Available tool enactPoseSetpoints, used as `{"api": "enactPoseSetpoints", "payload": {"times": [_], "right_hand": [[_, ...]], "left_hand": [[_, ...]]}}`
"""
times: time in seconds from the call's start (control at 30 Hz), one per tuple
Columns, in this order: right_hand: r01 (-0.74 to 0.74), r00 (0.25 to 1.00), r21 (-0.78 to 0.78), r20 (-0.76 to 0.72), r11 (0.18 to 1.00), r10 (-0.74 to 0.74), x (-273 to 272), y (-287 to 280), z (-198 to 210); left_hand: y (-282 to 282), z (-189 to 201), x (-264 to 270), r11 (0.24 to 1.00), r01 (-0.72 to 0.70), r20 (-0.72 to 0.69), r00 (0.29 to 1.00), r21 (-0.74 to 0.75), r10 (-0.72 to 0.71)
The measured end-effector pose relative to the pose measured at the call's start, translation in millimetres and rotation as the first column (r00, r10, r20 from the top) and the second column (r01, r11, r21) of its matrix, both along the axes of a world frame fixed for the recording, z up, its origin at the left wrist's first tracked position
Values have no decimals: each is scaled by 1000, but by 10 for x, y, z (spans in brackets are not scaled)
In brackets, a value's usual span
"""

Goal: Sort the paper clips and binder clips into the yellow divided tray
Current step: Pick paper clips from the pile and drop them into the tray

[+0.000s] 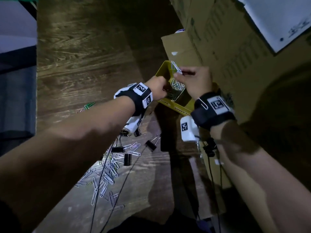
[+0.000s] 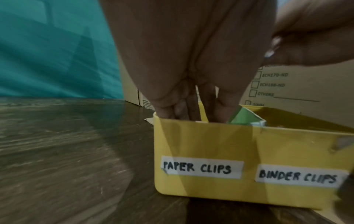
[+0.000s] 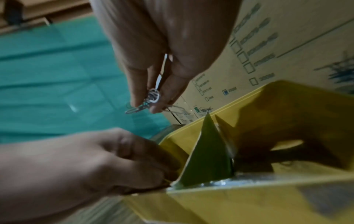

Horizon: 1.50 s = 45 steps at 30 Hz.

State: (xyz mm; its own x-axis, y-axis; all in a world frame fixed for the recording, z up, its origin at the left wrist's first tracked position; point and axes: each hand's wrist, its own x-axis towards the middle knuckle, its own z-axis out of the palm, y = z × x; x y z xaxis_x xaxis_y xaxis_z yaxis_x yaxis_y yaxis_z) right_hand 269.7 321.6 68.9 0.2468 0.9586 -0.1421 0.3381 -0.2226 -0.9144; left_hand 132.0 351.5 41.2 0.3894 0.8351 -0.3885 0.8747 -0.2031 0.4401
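Currently the right hand (image 3: 164, 63) pinches a small bunch of paper clips (image 3: 151, 98) between thumb and fingertips (image 3: 138, 97), held above the yellow divided tray (image 2: 201, 144), roughly over its far-left part; in the head view the same bunch (image 1: 176, 68) sticks up past the fingers, white and green wire visible. Left hand (image 1: 157, 88) has its fingers dipped down into the tray's left compartment, the one labelled PAPER CLIPS (image 2: 199, 168); fingertips are below the rim and out of sight, so can't tell whether it grips anything. That compartment already has a heap of clips (image 1: 176, 89) in it. A green divider (image 3: 206, 159) splits it from the right compartment, labelled BINDER CLIPS (image 2: 298, 177); contents there are dark, not readable. Tray sits on a wood-grain surface (image 1: 80, 61), pushed up against cardboard boxes (image 1: 227, 47) behind and to its right. Nearer the person, loose paper clips (image 1: 107, 175) lie scattered on the surface, mixed with several black binder clips (image 1: 127, 159). A few coloured clips (image 1: 88, 105) lie apart, just left of the left forearm. One white clip (image 1: 202, 103) is hooked on the right wrist strap. More binder clips (image 1: 209, 148) sit under the right wrist.
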Motion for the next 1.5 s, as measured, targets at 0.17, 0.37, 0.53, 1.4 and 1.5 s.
{"api": "enactPoseSetpoints", "payload": {"times": [0.17, 0.37, 0.53, 1.4, 1.5], "right_hand": [[-133, 926, -139, 335, 981, 173, -154, 307, -226], [-280, 720, -367, 531, 887, 447, -234, 300, -382], [-297, 756, -183, 554, 937, 348, -305, 56, -381], [-797, 307, -369, 433, 477, 848, -1855, -2687, -1068], [-754, 190, -465, 521, 464, 832, -1896, -2690, -1003]], "left_hand": [[-304, 13, -240, 988, -80, 339, 940, 132, 31], [-756, 52, -809, 956, -286, 450, 863, 59, 230], [-1383, -25, -1686, 943, -332, 317, 892, -29, 324], [-3552, -833, -2232, 928, -358, -96, 925, 107, 368], [-3466, -810, -2156, 910, -413, -139, 900, 27, 413]]}}
